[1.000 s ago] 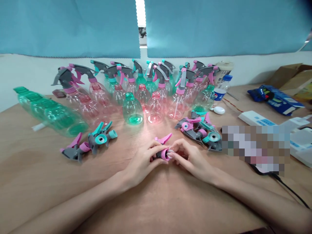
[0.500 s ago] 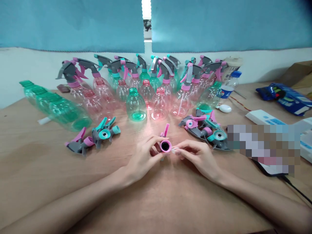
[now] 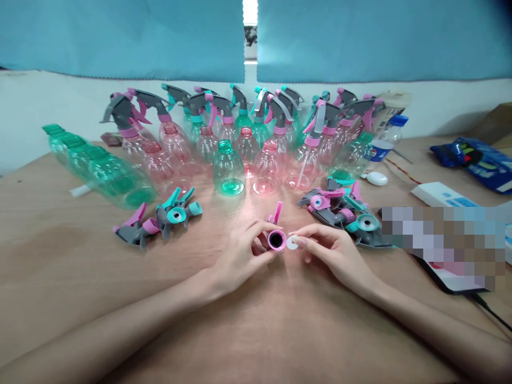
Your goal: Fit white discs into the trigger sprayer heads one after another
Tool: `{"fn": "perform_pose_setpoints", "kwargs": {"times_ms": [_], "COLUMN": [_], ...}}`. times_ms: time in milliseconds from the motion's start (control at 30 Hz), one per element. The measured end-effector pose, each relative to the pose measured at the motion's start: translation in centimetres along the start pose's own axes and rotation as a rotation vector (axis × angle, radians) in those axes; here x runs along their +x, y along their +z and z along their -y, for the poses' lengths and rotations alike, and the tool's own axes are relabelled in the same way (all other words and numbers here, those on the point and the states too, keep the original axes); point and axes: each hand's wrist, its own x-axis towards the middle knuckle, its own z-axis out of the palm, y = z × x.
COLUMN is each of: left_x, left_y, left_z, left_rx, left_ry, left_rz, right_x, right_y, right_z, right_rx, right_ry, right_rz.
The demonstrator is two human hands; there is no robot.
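My left hand [image 3: 244,253] is closed around a pink and grey spray nozzle [image 3: 277,240], whose round collar faces me and shows a dark inside. Its pink trigger points up behind the fingers. Between the thumb and fingertips of my right hand [image 3: 332,250] is a small white washer [image 3: 292,242] with a hole in its middle, held just right of the collar and apart from it. Loose spray nozzles lie on the table to the left [image 3: 138,229] and in a pile to the right [image 3: 340,213].
Rows of green and pink clear bottles [image 3: 229,170], many with spray heads, stand along the back. Several green bottles [image 3: 116,178] stand at the left. To the right are a power strip [image 3: 440,194], a blue packet [image 3: 488,165], a Pepsi bottle [image 3: 382,150] and a partly blurred phone [image 3: 452,285].
The washer in my right hand has turned so its flat face and hole now show. The whole view has shifted slightly; my left hand keeps its hold on the spray nozzle.
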Motion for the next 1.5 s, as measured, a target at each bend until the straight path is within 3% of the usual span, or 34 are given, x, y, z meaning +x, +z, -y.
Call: {"fn": "perform_pose_setpoints", "kwargs": {"times_ms": [233,433,967,1100,1267,1500], "left_x": [-0.1,-0.3,-0.4,-0.4,-0.5,-0.6], "left_y": [0.2,0.3,0.3,0.3,0.3,0.4], "left_z": [0.1,0.2,0.3,0.3,0.3,0.4], "left_rx": [0.068,0.068,0.141,0.15,0.167,0.202], "left_ry": [0.138,0.157,0.235,0.235,0.231,0.25], "left_rz": [0.035,0.061,0.037,0.028,0.024,-0.004], "right_x": [0.0,-0.2,-0.5,-0.4,-0.3,-0.4], "right_y": [0.5,0.4,0.7,-0.2,-0.8,-0.7], "right_z": [0.4,-0.2,-0.4,-0.2,-0.3,-0.5], "right_rx": [-0.048,-0.144,-0.115,-0.299,-0.601,-0.763], "right_ry": [-0.082,-0.208,-0.228,-0.425,-0.73,-0.741], "right_rz": [0.058,0.025,-0.016,-0.015,0.1,0.063]}}
